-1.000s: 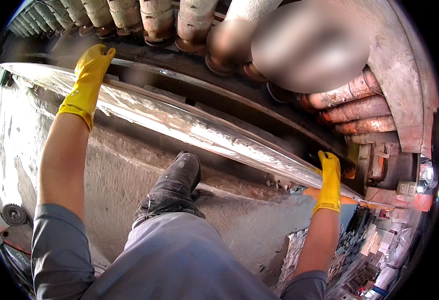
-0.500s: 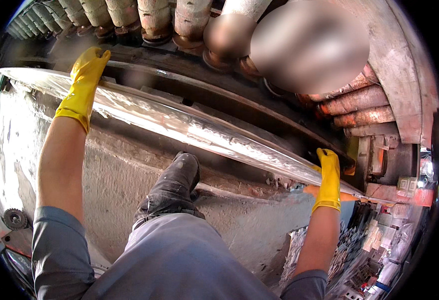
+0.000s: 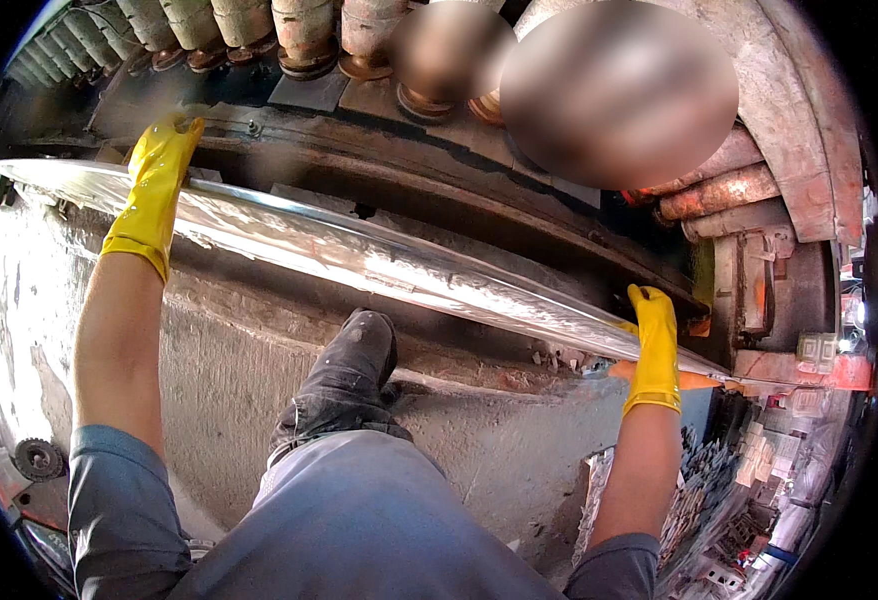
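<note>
A long, shiny, pale sheet (image 3: 359, 265) stretches slantwise across the view, its thin upper edge catching the light; I cannot tell what it is made of. My left hand (image 3: 154, 180), in a yellow rubber glove, grips that edge near the far left end, fingers curled over the back. At the right end my right hand (image 3: 655, 340), gloved the same way, is closed over the edge too. Fingertips of both hands are partly hidden. Behind the sheet runs a dark trough-like metal bed (image 3: 459, 220).
A row of worn cylindrical machine heads (image 3: 304, 35) stands beyond the bed. An orange pointed object (image 3: 694, 380) lies by my right hand. At lower right are stacked pieces (image 3: 694, 500) and assorted clutter. My leg (image 3: 344, 370) stands close to the sheet, on rough concrete (image 3: 229, 350).
My left hand and the sheet's left end have come a little nearer to me and lower, away from the machine heads. My right hand has barely moved. Both keep their hold.
</note>
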`<state>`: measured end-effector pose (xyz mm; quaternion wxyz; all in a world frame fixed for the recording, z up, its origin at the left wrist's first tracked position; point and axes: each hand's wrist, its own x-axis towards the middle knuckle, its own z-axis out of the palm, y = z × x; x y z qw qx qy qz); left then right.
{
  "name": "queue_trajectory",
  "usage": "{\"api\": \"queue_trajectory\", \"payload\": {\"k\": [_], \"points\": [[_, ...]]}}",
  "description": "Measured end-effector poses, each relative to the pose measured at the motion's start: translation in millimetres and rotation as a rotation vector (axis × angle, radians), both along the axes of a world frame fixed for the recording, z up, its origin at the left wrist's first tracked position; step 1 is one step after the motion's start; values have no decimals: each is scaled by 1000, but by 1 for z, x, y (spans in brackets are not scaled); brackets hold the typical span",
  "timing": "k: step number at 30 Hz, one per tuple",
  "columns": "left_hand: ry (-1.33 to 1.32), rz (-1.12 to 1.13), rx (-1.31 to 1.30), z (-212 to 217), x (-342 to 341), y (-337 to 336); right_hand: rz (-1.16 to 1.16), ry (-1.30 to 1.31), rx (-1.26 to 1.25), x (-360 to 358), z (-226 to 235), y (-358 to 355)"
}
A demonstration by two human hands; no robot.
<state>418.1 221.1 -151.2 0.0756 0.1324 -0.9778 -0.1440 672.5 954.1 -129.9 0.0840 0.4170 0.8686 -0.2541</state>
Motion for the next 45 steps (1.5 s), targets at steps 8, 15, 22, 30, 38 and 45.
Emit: {"api": "queue_trajectory", "payload": {"k": [8, 15, 22, 30, 38, 45], "points": [[10, 40, 20, -10, 11, -12, -70, 41, -57, 8, 11, -26], [-14, 28, 58, -1, 30, -2, -19, 32, 40, 24, -14, -4], [-4, 43, 71, -5, 49, -4, -33, 18, 26, 35, -12, -15], [-19, 38, 46, -14, 58, -8, 10, 44, 114, 57, -41, 14], [-28, 68, 112, -19, 72, -10, -87, 81, -24, 64, -14, -31], [-4, 58, 67, -26, 84, -17, 35, 11, 152, 83, -51, 13]]}}
